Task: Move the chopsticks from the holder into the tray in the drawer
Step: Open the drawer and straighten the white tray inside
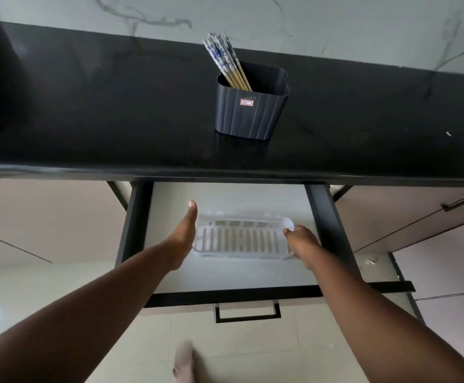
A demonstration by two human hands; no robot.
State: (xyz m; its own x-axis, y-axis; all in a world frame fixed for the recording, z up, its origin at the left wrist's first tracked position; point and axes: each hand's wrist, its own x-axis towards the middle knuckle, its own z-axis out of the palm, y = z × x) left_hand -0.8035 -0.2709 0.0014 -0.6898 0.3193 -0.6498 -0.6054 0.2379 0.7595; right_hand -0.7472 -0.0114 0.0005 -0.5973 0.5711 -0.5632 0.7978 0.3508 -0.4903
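Observation:
Several chopsticks (pixel 225 60) with blue-and-white tops lean to the left in a dark ribbed holder (pixel 251 111) on the black countertop. Below it, a white slotted tray (pixel 239 239) lies in the open drawer (pixel 225 275). My left hand (pixel 182 236) is flat against the tray's left end, thumb pointing away. My right hand (pixel 301 241) grips the tray's right end. The tray holds nothing.
The black countertop (pixel 114 111) overhangs the back of the drawer. The drawer has dark side rails and a black handle (pixel 247 313) at its front. Cabinet fronts flank it, one with a handle (pixel 461 200) on the right. A foot (pixel 183 363) shows on the tiled floor.

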